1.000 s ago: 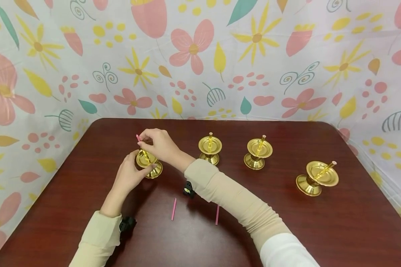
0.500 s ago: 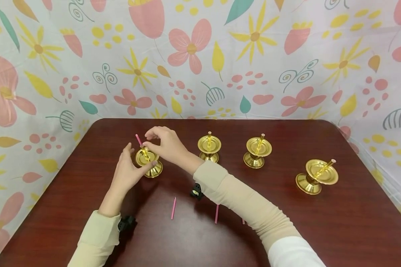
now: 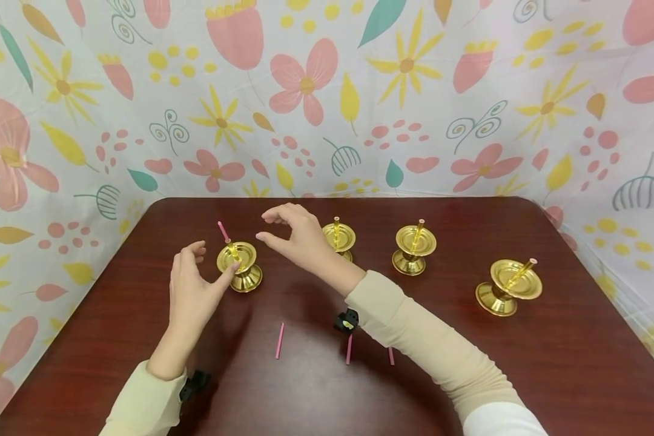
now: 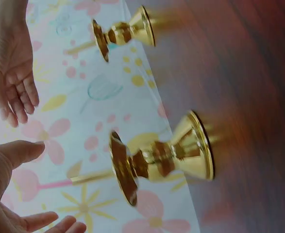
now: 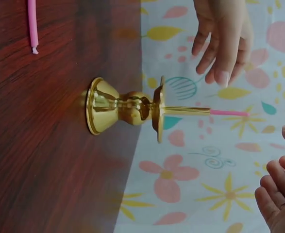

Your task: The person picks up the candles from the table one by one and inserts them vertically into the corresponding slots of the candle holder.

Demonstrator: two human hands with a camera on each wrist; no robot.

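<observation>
A pink candle [image 3: 223, 232] stands in the tube of the leftmost brass candle holder [image 3: 246, 280], leaning slightly left in the head view. The right wrist view shows the candle [image 5: 229, 113] rising straight from the holder [image 5: 132, 108]. My left hand [image 3: 192, 297] hovers beside the holder, fingers spread; its thumb overlaps the dish in the head view, but both wrist views show a gap. My right hand [image 3: 305, 242] is raised right of the candle, thumb and fingers apart, holding nothing.
Further right stand three more brass holders [image 3: 338, 237], [image 3: 416, 242], [image 3: 515, 280], their tubes without pink candles. Three loose pink candles [image 3: 280, 341], [image 3: 349, 350], [image 3: 390, 356] lie on the dark wooden table [image 3: 316, 399]. A flowered cloth [image 3: 316, 151] hangs behind.
My right hand has let go of the pink candle and moved right. The left hand has loosened and drawn back left from the dish. The candle stays upright in its holder.
</observation>
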